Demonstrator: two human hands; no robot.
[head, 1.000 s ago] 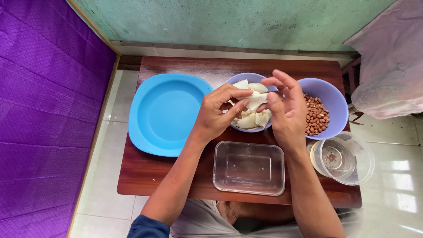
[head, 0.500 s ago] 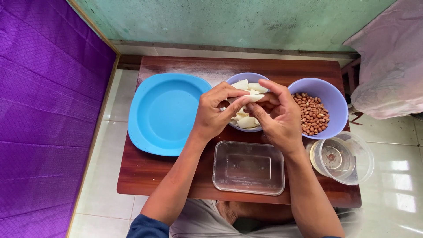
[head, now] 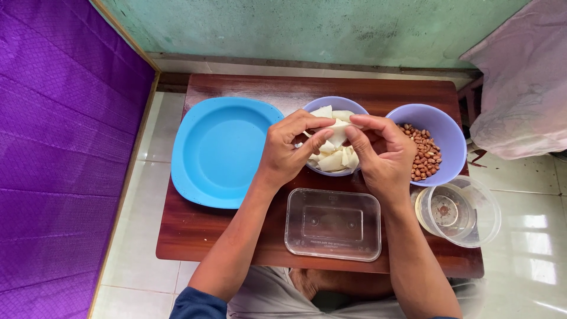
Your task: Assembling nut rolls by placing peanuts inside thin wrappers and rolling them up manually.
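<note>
Two hands over the middle bowl [head: 313, 108], left hand [head: 283, 150] and right hand [head: 387, 156] both pinching one white piece [head: 338, 131], peanut bowl [head: 446, 130] just right, blue plate [head: 218, 150] left, clear box [head: 333, 224] near on table [head: 236, 88].

Sky-blue plate [head: 220, 152], 2 lilac bowls [head: 442, 127] — white pieces [head: 332, 158], red-brown peanuts [head: 420, 155] — dark reddish wooden table [head: 195, 236].

packaging: clear rectangular plastic container [head: 333, 224], near table edge | clear round plastic container [head: 459, 211], to its right | labels, signs, screens: none
</note>
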